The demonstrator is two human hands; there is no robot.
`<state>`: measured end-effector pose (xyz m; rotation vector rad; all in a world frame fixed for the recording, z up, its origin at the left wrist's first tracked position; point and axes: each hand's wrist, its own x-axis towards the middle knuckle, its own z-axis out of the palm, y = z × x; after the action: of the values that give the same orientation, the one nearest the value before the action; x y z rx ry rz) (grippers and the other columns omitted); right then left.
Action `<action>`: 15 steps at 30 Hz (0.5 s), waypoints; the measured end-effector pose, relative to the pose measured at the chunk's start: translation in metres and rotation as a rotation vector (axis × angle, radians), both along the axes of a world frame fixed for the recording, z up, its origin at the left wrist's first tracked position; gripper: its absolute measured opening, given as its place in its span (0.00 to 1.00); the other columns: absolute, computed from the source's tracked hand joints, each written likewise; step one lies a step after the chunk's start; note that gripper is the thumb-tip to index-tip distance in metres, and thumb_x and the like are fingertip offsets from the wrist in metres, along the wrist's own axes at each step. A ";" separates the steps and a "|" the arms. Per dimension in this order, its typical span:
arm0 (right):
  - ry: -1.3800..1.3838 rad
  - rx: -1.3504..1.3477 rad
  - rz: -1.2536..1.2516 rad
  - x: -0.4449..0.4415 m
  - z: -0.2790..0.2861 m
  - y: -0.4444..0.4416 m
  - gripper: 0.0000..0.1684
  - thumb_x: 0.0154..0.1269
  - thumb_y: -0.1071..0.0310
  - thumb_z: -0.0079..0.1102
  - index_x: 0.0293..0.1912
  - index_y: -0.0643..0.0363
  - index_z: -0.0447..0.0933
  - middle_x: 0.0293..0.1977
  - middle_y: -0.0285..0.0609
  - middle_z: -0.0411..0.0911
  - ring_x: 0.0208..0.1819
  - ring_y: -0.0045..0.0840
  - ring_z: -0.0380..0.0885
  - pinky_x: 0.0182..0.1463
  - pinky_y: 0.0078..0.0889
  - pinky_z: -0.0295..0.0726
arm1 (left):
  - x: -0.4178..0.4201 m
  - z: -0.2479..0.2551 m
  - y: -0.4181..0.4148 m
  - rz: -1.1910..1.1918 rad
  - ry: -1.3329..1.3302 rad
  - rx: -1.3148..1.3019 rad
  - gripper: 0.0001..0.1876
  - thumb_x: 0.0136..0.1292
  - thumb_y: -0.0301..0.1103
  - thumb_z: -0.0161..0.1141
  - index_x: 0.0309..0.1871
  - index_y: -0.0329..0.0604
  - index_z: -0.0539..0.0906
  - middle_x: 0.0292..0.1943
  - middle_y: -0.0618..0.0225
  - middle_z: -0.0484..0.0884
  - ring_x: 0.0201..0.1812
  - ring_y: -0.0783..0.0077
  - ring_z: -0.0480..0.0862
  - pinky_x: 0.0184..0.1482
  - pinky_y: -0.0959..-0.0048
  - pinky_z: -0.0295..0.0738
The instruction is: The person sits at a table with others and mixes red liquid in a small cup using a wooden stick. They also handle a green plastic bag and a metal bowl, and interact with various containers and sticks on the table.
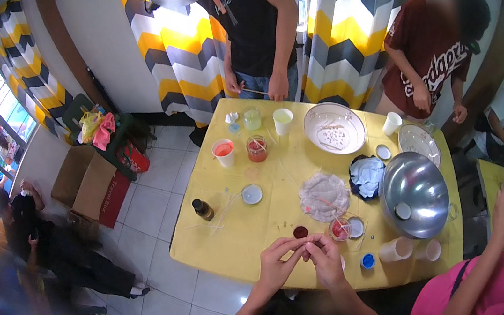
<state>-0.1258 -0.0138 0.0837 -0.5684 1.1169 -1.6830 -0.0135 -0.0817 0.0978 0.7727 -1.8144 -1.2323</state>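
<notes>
My left hand [274,261] and my right hand [325,257] meet at the fingertips above the near edge of the table. Whether something small is pinched between them cannot be made out. Just beyond the fingers is a small round container of dark red material [300,232]. To the right of my right hand stands a glass jar with red contents [339,230] and sticks in it, beside a round lid [356,227]. A small pot of blue colour [367,261] sits nearer the edge. Farther in lies a crumpled whitish cloth [317,192].
On the yellow-covered table [233,230] stand a large metal bowl [415,183], a white patterned bowl [343,118], paper cups [224,154], a jar of red liquid [256,149] and a dark bottle [203,209]. People stand across the table; one in pink [487,281] is close at right.
</notes>
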 end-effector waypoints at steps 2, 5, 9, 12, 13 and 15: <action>0.047 0.043 0.012 -0.001 -0.001 0.005 0.05 0.67 0.72 0.50 0.41 0.62 0.69 0.30 0.35 0.72 0.30 0.15 0.69 0.36 0.18 0.69 | 0.000 0.001 -0.001 -0.026 -0.005 0.003 0.09 0.52 0.24 0.64 0.39 0.39 0.84 0.34 0.60 0.83 0.36 0.66 0.83 0.39 0.73 0.76; 0.176 0.082 0.031 -0.005 -0.011 0.015 0.05 0.67 0.72 0.49 0.41 0.63 0.68 0.30 0.36 0.73 0.31 0.16 0.70 0.36 0.18 0.70 | -0.002 -0.012 -0.003 -0.077 -0.094 -0.085 0.09 0.51 0.25 0.65 0.38 0.39 0.84 0.33 0.60 0.83 0.35 0.64 0.83 0.39 0.72 0.76; 0.180 0.153 0.068 -0.009 -0.023 0.023 0.07 0.68 0.72 0.49 0.43 0.62 0.65 0.31 0.36 0.72 0.33 0.15 0.72 0.36 0.18 0.72 | -0.006 -0.015 -0.004 -0.146 -0.212 -0.249 0.09 0.50 0.23 0.65 0.37 0.38 0.84 0.31 0.60 0.83 0.34 0.62 0.81 0.38 0.70 0.75; 0.141 0.105 0.065 -0.003 -0.022 0.023 0.07 0.66 0.75 0.50 0.42 0.63 0.64 0.32 0.37 0.73 0.33 0.15 0.72 0.35 0.17 0.72 | 0.000 -0.012 -0.002 -0.149 -0.211 -0.229 0.09 0.50 0.21 0.64 0.37 0.38 0.84 0.32 0.60 0.83 0.34 0.62 0.81 0.37 0.70 0.74; 0.136 0.100 0.049 -0.002 -0.023 0.023 0.07 0.66 0.75 0.51 0.41 0.62 0.64 0.32 0.37 0.73 0.33 0.15 0.72 0.34 0.17 0.72 | -0.002 -0.014 -0.001 -0.147 -0.198 -0.215 0.10 0.49 0.21 0.63 0.37 0.38 0.84 0.32 0.61 0.83 0.34 0.62 0.81 0.37 0.70 0.74; 0.126 0.081 0.022 0.002 -0.026 0.024 0.06 0.66 0.74 0.51 0.41 0.62 0.65 0.32 0.38 0.73 0.32 0.14 0.72 0.34 0.17 0.72 | -0.003 -0.018 0.001 -0.137 -0.175 -0.191 0.10 0.49 0.22 0.63 0.37 0.39 0.84 0.32 0.61 0.82 0.33 0.61 0.80 0.36 0.68 0.72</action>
<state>-0.1243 0.0102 0.0576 -0.6397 1.2591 -1.5932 -0.0164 -0.0811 0.0795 0.6751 -2.1236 -1.0829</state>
